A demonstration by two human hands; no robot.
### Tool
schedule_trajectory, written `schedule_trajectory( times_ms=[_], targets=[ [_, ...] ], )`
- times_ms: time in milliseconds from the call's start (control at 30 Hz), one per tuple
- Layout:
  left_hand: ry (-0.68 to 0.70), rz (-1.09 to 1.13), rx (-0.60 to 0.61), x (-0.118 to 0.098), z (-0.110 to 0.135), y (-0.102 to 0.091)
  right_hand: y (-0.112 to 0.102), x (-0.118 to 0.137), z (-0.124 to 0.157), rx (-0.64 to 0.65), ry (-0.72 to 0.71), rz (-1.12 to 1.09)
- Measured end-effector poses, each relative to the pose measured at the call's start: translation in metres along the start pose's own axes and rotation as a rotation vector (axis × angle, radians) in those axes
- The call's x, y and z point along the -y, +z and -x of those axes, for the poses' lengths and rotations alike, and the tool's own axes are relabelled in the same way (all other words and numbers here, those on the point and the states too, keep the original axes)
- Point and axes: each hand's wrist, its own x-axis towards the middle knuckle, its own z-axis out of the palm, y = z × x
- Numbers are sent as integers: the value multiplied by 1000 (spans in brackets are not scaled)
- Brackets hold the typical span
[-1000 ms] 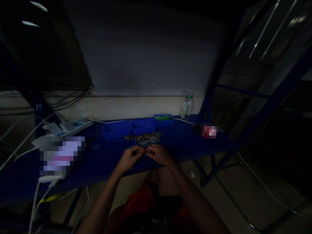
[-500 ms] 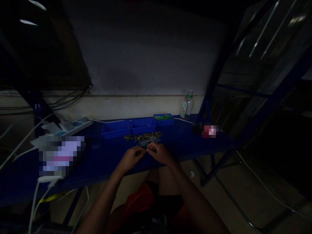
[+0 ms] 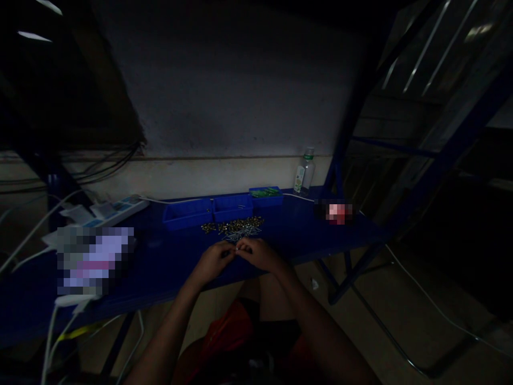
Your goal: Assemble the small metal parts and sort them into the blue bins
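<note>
Now my left hand [image 3: 210, 262] and right hand [image 3: 258, 254] rest on the desk [image 3: 168, 256] near its front edge, fingertips pinched shut together on a tiny bright part [image 3: 237, 247], probably braced there for steadiness. It is too dark to identify the part. The pile [image 3: 236, 225] lies just beyond for short reach, with blue trays [image 3: 208, 209] behind it.

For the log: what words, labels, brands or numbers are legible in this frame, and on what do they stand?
No text can be read.
Bottle at the back of the table: its label has green and white print, too small and dim to read.
Power strip: no marking legible.
Left pixelated patch and right pixelated patch: blurred out, unreadable.
Blue trays: no lettering visible.
</note>
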Motion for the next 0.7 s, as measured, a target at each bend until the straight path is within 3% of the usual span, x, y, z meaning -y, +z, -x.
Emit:
schedule_trajectory(
  times_ms=[300,467,700],
  targets=[
    [-72,71,-30,1,1,0,0,-1,1,-70,-19,-11],
    [-114,175,-112,-3,5,-5,0,-5,-2,-146,-4,17],
    [-94,226,-144,-1,7,-4,4,-9,-3,-73,-89,227]
  ],
)
